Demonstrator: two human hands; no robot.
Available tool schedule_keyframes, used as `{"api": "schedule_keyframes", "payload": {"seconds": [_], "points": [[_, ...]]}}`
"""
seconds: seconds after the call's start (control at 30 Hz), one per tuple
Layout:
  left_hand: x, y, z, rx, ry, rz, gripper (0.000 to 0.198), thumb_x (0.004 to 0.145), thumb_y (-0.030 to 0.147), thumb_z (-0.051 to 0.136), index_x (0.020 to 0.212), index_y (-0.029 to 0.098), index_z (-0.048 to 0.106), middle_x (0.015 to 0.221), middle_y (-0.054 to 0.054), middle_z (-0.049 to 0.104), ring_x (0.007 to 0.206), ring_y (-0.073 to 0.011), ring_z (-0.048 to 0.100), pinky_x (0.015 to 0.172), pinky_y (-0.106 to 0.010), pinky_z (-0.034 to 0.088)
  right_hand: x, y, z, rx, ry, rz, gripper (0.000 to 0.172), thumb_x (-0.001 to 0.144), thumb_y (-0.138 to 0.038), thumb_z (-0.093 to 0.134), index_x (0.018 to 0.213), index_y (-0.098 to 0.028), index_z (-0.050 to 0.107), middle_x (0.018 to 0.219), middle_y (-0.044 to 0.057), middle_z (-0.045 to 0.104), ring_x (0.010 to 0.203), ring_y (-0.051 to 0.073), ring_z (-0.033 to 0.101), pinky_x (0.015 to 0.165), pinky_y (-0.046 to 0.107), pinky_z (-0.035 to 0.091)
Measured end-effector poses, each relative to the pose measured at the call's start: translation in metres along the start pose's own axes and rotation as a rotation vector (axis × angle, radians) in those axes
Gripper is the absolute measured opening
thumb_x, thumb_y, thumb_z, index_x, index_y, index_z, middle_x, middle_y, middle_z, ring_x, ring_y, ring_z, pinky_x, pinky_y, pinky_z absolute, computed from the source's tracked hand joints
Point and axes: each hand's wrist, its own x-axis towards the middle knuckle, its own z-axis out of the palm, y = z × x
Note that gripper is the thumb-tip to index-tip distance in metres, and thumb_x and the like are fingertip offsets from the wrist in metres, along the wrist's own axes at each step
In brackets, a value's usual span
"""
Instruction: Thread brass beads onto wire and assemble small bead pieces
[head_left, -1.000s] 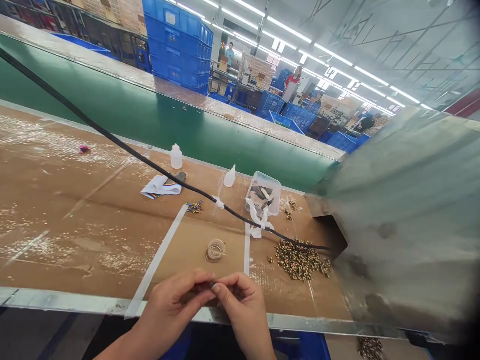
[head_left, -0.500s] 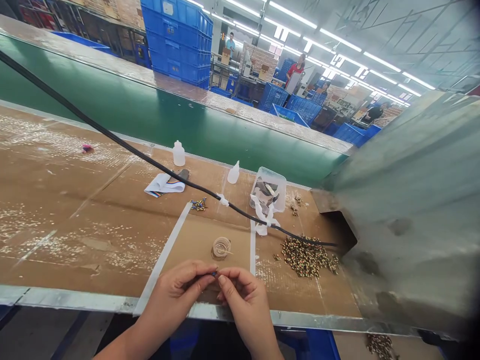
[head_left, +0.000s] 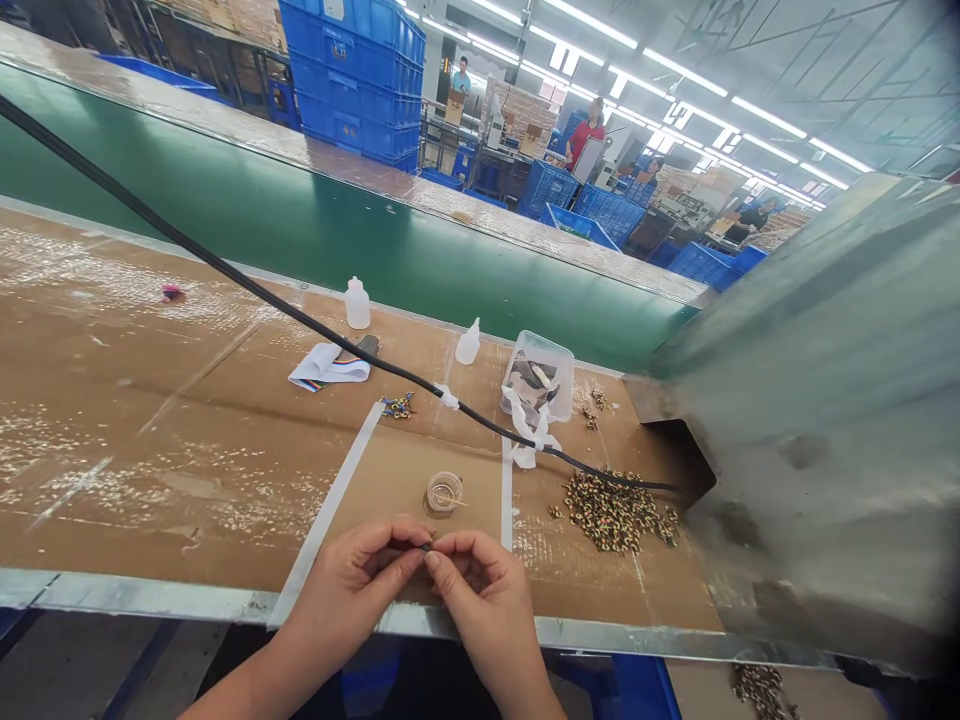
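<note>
My left hand (head_left: 349, 585) and my right hand (head_left: 480, 600) meet above the front edge of the cardboard-covered bench (head_left: 187, 430). Fingertips of both pinch a tiny dark part (head_left: 427, 547), whose details my fingers mostly hide. Just beyond them stands a small clear round cup (head_left: 445, 492) inside a taped-off area. To the right lies a loose pile of small brass-and-dark parts (head_left: 613, 512). A smaller cluster of coloured parts (head_left: 397, 406) sits farther ahead.
A black cable (head_left: 300, 322) crosses above the bench. White dropper bottles (head_left: 357, 304), a ribbon cable (head_left: 328, 367) and a clear plastic box (head_left: 538, 376) stand beyond. A grey metal chute (head_left: 817, 400) fills the right. Behind runs a green conveyor belt (head_left: 337, 250), with blue crates (head_left: 352, 85) and distant co-workers.
Both hands have risen slightly from the bench's front edge, still pinching the tiny part. The whole view has shifted a little.
</note>
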Motion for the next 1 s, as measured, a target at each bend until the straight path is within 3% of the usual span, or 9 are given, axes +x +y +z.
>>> {"api": "schedule_keyframes", "payload": {"seconds": [0.2, 0.43, 0.6, 0.8, 1.0], "points": [[-0.001, -0.004, 0.001, -0.061, 0.014, -0.049, 0.006, 0.076, 0.02, 0.064, 0.079, 0.02, 0.069, 0.081, -0.001, 0.07, 0.077, -0.0155, 0.07, 0.07, -0.02, 0.059, 0.0, 0.003, 0.0, -0.03, -0.01, -0.016, 0.024, 0.077, -0.037, 0.07, 0.081, -0.014, 0.07, 0.073, 0.007, 0.069, 0.062, 0.014, 0.059, 0.06, 0.025, 0.048], [-0.005, -0.009, 0.0, 0.134, 0.025, 0.049, 0.008, 0.079, 0.022, 0.062, 0.082, 0.021, 0.07, 0.081, -0.002, 0.07, 0.075, -0.0153, 0.068, 0.068, -0.021, 0.057, -0.001, 0.004, -0.001, -0.068, -0.002, -0.039, 0.024, 0.079, -0.038, 0.069, 0.081, -0.014, 0.071, 0.072, 0.006, 0.068, 0.064, 0.016, 0.061, 0.061, 0.026, 0.051], [-0.005, -0.009, -0.001, 0.055, -0.015, -0.04, 0.013, 0.079, 0.025, 0.063, 0.087, 0.02, 0.072, 0.083, -0.003, 0.073, 0.076, -0.0174, 0.071, 0.071, -0.023, 0.059, 0.0, 0.002, -0.004, -0.158, 0.022, -0.067, 0.021, 0.082, -0.036, 0.066, 0.083, -0.016, 0.072, 0.073, 0.006, 0.068, 0.061, 0.014, 0.059, 0.054, 0.022, 0.047], [0.0, -0.002, 0.001, 0.043, -0.008, -0.051, 0.013, 0.079, 0.025, 0.063, 0.087, 0.022, 0.074, 0.083, -0.002, 0.074, 0.077, -0.0164, 0.071, 0.071, -0.021, 0.058, -0.002, -0.001, -0.005, -0.319, 0.036, -0.359, 0.014, 0.088, -0.022, 0.059, 0.09, -0.021, 0.073, 0.084, 0.005, 0.071, 0.078, 0.017, 0.066, 0.068, 0.025, 0.052], [0.0, 0.004, 0.0, -0.022, -0.027, -0.116, 0.013, 0.078, 0.026, 0.065, 0.085, 0.022, 0.075, 0.081, -0.001, 0.075, 0.075, -0.0155, 0.071, 0.07, -0.019, 0.058, -0.004, 0.003, -0.004, -0.446, 0.044, -0.563, 0.026, 0.089, -0.01, 0.055, 0.105, -0.024, 0.07, 0.092, 0.005, 0.07, 0.084, 0.016, 0.066, 0.074, 0.025, 0.053]]}}
